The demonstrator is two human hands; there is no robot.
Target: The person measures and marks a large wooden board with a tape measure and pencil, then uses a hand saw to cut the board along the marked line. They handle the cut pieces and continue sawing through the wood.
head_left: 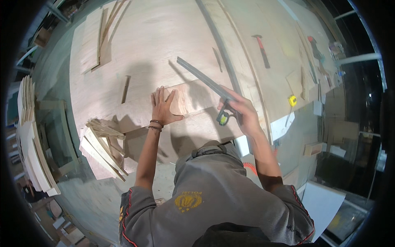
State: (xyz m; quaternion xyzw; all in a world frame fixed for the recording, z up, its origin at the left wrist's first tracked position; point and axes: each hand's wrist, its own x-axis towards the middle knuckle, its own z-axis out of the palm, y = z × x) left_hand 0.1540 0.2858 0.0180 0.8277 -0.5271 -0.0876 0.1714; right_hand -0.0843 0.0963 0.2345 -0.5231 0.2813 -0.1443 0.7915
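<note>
My left hand (163, 108) lies flat on a plywood strip (186, 99) on the large plywood sheet, its fingers spread. In my right hand (242, 110) is a long grey metal bar tool (200, 76) with a dark looped part and a yellow-green spot near the grip. The bar slants up and to the left above the board, its far end beyond my left hand. My fingers partly cover the grip, so the tool's exact kind cannot be made out.
A stack of thin wood pieces (103, 144) lies left of my hand, with a short wood stick (126, 89) beyond it. Further right are a hammer (261, 51), a yellow tape measure (292, 101) and a long grey bar (224, 49). A red coiled hose (250, 168) hangs beside my waist.
</note>
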